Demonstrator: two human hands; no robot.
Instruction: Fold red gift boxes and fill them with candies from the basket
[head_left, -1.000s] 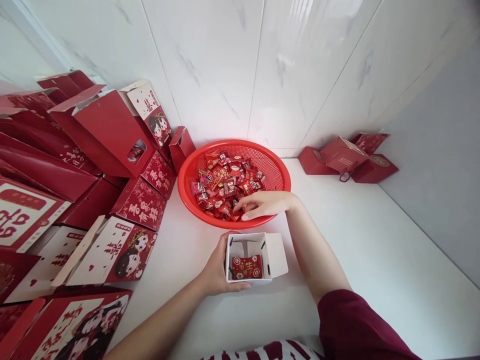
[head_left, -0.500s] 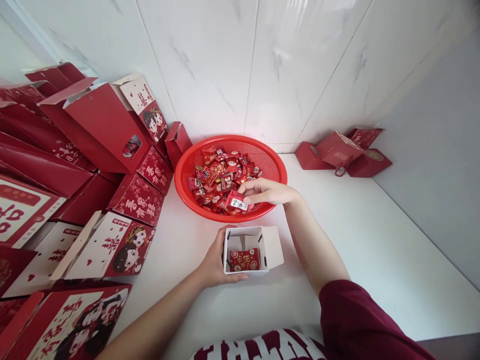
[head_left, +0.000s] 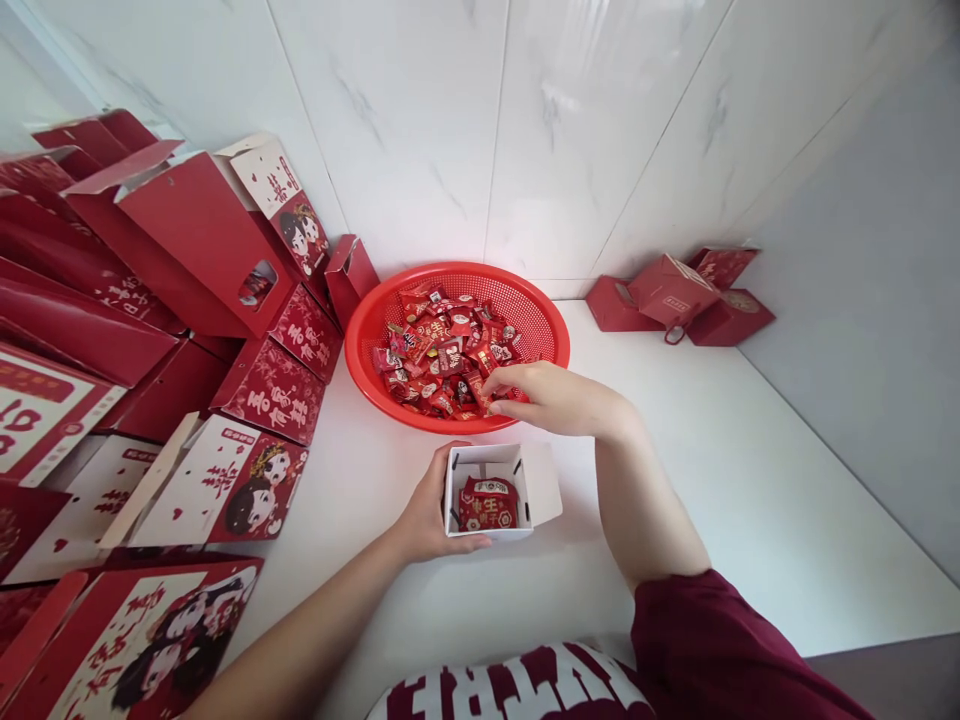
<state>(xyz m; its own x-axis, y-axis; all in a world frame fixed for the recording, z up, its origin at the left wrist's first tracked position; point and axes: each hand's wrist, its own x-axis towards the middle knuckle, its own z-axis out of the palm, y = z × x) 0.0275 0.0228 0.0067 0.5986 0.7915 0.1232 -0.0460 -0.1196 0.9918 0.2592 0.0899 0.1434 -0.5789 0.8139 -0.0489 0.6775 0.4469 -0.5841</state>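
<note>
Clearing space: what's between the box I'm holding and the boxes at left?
Your left hand, gripping that box, then bare tabletop, in the head view.

Exact type of place unclear; looks like an indoor packing corner, home or shop can't tell. White surface [head_left: 750, 480] w/ marble-look tiled wall [head_left: 420, 130] behind, plain grey panel [head_left: 885, 250] at R. Red & white printed gift boxes [head_left: 277, 390] stacked at L, plus red basket [head_left: 358, 375] of wrapped sweets [head_left: 450, 355].

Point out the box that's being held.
The open white box with red packets inside, gripped in the left hand. No other box is held.
</note>
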